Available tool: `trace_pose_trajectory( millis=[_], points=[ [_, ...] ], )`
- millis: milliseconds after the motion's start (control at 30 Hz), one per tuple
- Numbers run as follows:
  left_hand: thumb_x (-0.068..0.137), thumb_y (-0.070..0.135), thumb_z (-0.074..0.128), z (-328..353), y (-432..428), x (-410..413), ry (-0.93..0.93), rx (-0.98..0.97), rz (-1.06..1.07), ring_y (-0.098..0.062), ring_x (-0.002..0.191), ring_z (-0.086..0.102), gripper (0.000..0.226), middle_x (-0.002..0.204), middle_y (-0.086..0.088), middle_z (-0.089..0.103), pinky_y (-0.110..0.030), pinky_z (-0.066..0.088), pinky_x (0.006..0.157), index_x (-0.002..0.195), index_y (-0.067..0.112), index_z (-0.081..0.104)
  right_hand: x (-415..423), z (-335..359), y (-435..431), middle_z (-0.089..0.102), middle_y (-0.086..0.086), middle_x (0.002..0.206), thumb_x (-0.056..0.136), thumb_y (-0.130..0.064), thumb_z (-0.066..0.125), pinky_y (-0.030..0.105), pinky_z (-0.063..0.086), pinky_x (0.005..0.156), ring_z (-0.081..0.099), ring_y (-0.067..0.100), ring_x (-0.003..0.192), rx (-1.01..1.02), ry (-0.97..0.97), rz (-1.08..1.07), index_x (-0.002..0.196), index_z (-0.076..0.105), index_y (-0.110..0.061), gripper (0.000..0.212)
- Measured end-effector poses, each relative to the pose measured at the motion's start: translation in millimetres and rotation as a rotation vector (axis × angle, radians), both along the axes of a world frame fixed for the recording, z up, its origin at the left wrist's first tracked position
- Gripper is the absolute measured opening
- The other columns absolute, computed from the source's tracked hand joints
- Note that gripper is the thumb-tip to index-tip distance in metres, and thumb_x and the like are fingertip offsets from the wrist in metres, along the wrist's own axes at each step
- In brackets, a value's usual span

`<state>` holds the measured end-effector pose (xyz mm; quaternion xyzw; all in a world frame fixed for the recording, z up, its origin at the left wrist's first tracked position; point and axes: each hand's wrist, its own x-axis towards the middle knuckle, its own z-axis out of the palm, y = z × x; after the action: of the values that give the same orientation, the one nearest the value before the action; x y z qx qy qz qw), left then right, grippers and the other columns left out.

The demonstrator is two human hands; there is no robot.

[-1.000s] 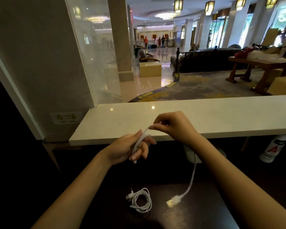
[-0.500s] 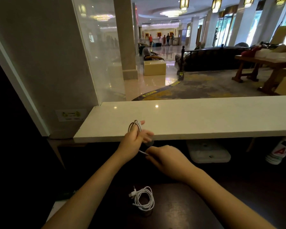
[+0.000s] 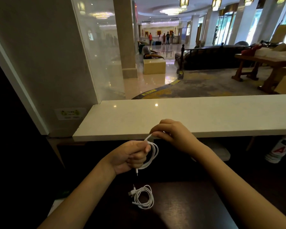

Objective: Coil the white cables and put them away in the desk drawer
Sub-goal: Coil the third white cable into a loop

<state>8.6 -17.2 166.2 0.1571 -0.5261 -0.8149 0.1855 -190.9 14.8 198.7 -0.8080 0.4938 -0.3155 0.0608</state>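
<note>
Dark desk (image 3: 188, 204), coiled cable (image 3: 143, 196); left hand (image 3: 130, 157) gripping white cable (image 3: 153, 154), right hand (image 3: 173, 133) pinching its end

The cable (image 3: 153, 153) looped in the left hand (image 3: 130, 157) has a smooth white plastic jacket with a soft sheen; its stiff plug tip hanging just below the fist looks like hard white plastic. The coiled cable (image 3: 144, 196) lying below both hands has the same smooth white jacket, and its connector at the left of the coil shows a small metallic end. It rests on the dark desk (image 3: 188, 204), which looks like polished wood, dimly glossy. Just beyond the right hand (image 3: 173, 133), the pale counter (image 3: 221, 114) looks like polished stone, glossy enough to mirror two ceiling lights. Far right of that hand stands a bottle (image 3: 279, 151) of white plastic with a printed label.
</note>
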Motion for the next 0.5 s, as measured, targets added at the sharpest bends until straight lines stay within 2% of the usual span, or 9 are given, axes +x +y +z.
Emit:
trace_pose_trajectory(
  millis=[133,200,267,333,400,500],
  points=[
    [0.078,0.042,0.069,3,-2,-1,0.106,0.128,-0.013,-0.003,0.031,0.019,0.029,0.036,0.011,0.029,-0.015,0.015,0.035,0.070,0.014,0.061,9,-17,2,0.066,0.004,0.094,0.091,-0.038,0.044,0.029,0.043,0.076,0.053,0.018,0.088,-0.054,0.019,-0.097,0.101,0.070,-0.017,0.035],
    [0.077,0.040,0.070,5,-3,-1,0.149,0.152,0.019,-0.006,0.033,0.016,0.029,0.037,0.009,0.026,-0.015,0.016,0.035,0.070,0.014,0.061,12,-24,5,0.066,0.006,0.093,0.092,-0.031,0.047,0.034,0.047,0.076,0.056,0.019,0.086,-0.003,-0.022,-0.139,0.100,0.069,-0.016,0.028],
    [0.077,0.039,0.070,6,-3,-1,0.186,0.163,0.047,-0.007,0.034,0.015,0.028,0.040,0.008,0.023,-0.014,0.018,0.035,0.071,0.013,0.060,17,-27,9,0.069,0.007,0.082,0.093,-0.022,0.051,0.031,0.051,0.073,0.062,0.015,0.076,0.105,-0.223,-0.165,0.094,0.070,-0.012,0.021],
    [0.077,0.038,0.070,6,-4,-3,0.212,0.173,0.073,-0.007,0.035,0.015,0.028,0.041,0.008,0.025,-0.014,0.020,0.034,0.071,0.013,0.061,23,-27,13,0.070,0.008,0.072,0.093,-0.017,0.052,0.022,0.052,0.066,0.065,0.010,0.064,0.189,-0.478,-0.185,0.089,0.069,-0.009,0.019],
    [0.077,0.038,0.070,4,-4,-4,0.224,0.187,0.075,-0.007,0.035,0.016,0.027,0.040,0.009,0.032,-0.014,0.022,0.034,0.071,0.013,0.061,27,-26,15,0.070,0.011,0.074,0.093,-0.014,0.052,0.018,0.055,0.063,0.067,0.010,0.061,0.270,-0.683,-0.178,0.090,0.068,-0.005,0.018],
    [0.081,0.038,0.065,2,-6,-7,0.221,0.189,0.070,-0.004,0.032,0.023,0.027,0.041,0.009,0.040,-0.013,0.025,0.034,0.072,0.013,0.060,31,-26,18,0.068,0.013,0.077,0.094,-0.014,0.049,0.021,0.057,0.064,0.067,0.011,0.063,0.434,-0.855,-0.122,0.093,0.066,-0.002,0.021]
  ],
)
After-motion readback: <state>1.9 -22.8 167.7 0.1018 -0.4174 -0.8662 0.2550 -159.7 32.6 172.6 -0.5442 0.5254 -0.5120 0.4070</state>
